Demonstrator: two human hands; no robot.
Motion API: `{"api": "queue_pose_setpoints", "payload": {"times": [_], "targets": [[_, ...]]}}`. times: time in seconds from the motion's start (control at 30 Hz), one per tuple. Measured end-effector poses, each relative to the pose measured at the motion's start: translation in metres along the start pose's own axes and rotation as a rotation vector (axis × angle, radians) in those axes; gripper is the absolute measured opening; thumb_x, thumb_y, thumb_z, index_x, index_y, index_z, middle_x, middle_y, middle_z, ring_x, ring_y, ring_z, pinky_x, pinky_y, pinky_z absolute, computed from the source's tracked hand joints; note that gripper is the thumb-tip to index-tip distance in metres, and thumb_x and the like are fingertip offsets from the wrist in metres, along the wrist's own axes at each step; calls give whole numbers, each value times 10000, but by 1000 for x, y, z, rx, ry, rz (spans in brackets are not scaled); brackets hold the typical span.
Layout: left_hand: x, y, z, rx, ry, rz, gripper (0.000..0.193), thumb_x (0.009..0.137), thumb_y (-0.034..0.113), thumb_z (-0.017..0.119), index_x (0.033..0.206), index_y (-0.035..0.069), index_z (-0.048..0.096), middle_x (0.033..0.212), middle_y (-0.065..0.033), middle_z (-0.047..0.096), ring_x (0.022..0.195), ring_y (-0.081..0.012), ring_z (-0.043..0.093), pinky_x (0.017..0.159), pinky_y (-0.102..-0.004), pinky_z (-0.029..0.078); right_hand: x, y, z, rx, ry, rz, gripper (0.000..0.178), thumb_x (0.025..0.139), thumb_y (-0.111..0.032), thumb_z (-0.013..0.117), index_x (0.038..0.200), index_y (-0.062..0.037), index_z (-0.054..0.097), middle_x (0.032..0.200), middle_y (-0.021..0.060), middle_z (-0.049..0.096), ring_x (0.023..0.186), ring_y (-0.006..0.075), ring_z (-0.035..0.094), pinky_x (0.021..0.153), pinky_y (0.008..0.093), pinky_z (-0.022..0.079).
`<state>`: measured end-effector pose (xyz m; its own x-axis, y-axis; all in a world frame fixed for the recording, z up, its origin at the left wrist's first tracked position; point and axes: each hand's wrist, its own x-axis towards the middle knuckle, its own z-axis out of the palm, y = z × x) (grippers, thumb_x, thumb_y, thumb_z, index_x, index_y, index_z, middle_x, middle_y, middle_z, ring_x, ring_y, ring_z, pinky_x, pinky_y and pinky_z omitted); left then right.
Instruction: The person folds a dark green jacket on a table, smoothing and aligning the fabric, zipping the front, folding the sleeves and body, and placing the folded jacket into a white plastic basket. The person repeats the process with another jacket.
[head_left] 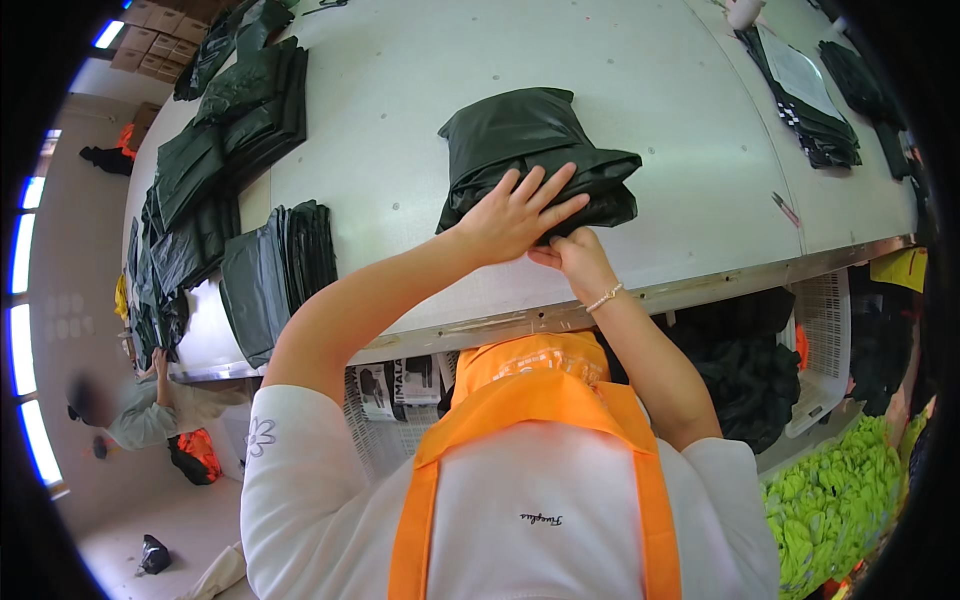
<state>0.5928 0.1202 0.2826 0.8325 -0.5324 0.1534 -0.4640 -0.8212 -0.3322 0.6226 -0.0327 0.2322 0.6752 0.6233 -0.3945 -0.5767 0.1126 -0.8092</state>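
A black plastic bag (515,130), plump and part folded, lies on the pale table in front of me. My left hand (505,215) rests on its near side with the fingers spread across the plastic. Close beside it, my right hand (580,262) has its fingers curled at the bag's near edge, pinching the plastic there. The fingertips of that hand are partly hidden under the bag. A folded flap of the bag bulges to the right, past my left fingertips.
Stacks of black plastic bags (275,270) line the table's left side. Red-handled snips (786,209) lie to the right, before a pile of dark packets (815,125). Below the table edge stands a white crate (822,350) beside dark cloth. A co-worker (150,415) is at far left.
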Motion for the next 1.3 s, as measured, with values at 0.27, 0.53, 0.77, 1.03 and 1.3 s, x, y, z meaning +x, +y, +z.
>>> {"api": "queue_pose_setpoints", "payload": {"times": [0.27,0.53,0.77,1.03,1.3], "targets": [[2,-10,-2,-120,14,25,778,736,486,634,1412,225,352,1445,-175,337,1123,-296,462,890,-365,409,2,-3,-11,-151,-47,42,280,871,34,370,1096,101,523,1039,149,602,892,199,642,778,300,559],[33,-14,-6,-12,107,-198,648,774,123,557,1388,70,355,1339,-128,461,1040,-231,530,838,-312,449,-6,-9,-19,-116,81,-13,235,892,36,380,1047,123,532,1008,173,619,855,238,660,752,308,560],[60,-20,-4,-458,-28,-310,822,680,44,604,1404,-56,228,1361,-192,395,1048,-304,534,787,-382,515,-1,-46,-21,-1292,624,-1055,215,795,-12,553,1002,30,592,923,134,588,952,290,558,790,392,472],[93,-24,-2,-607,-254,-258,805,674,57,589,1420,149,302,1459,-50,338,1020,-306,552,782,-387,528,46,-37,-73,-1924,134,-234,273,878,-315,531,921,-92,681,916,59,627,907,237,582,721,382,466],[111,33,43,-273,-449,-28,512,749,125,622,1252,101,529,1343,-57,474,978,-228,558,721,-323,526,22,-81,-134,-2074,1,-575,231,806,-369,647,805,-138,649,836,-13,617,902,182,536,752,334,394]]}}
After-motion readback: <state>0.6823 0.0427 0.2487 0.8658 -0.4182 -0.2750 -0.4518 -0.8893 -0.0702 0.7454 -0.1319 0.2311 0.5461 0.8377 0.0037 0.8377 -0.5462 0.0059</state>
